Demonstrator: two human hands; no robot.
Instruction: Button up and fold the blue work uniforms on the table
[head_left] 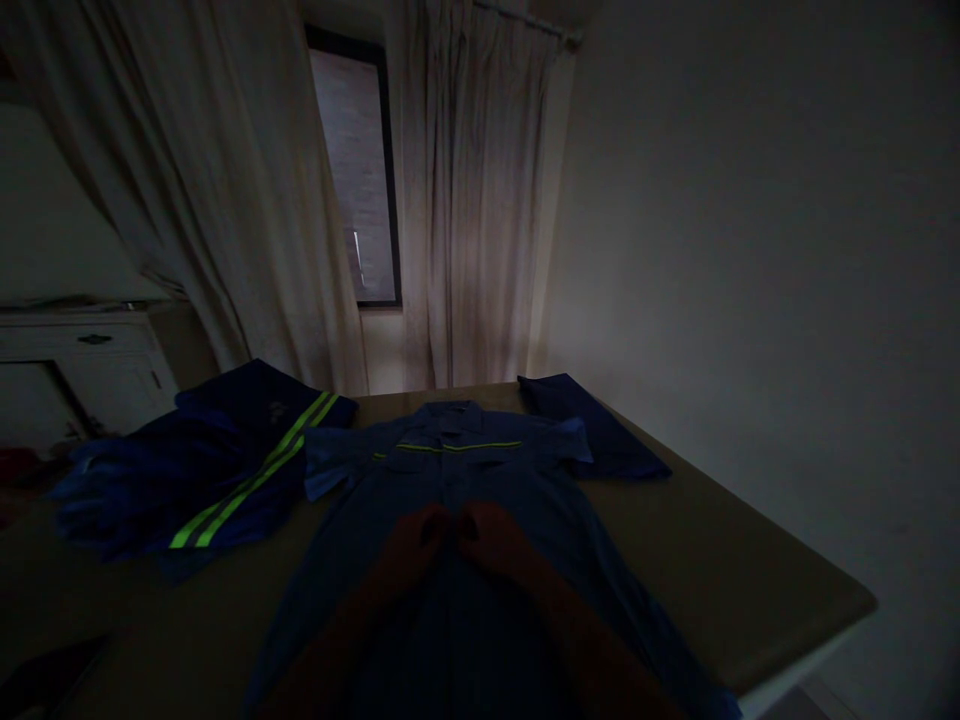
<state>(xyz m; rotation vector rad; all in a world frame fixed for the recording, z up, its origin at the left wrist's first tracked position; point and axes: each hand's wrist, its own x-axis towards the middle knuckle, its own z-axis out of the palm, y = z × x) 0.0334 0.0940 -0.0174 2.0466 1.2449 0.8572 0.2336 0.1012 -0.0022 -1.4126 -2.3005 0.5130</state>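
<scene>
A blue short-sleeved work shirt (510, 482) lies spread out front side up, its collar at the far end and thin yellow piping across the chest. Over the middle of its front, my left hand (418, 538) is closed in a pinch at the button placket. Close beside it, my right hand (493, 537) is also closed, fingertips pinching at the same front edge. The two hands nearly touch. Dim light hides the exact bit of cloth or button between the fingers.
On the left lies a heaped dark blue garment (225, 450) with yellow-green reflective stripes. A folded dark blue cloth (600, 430) rests at the right back of the table (720, 560). A dark flat object (56, 675) is at the lower left. Curtains and a wall stand behind.
</scene>
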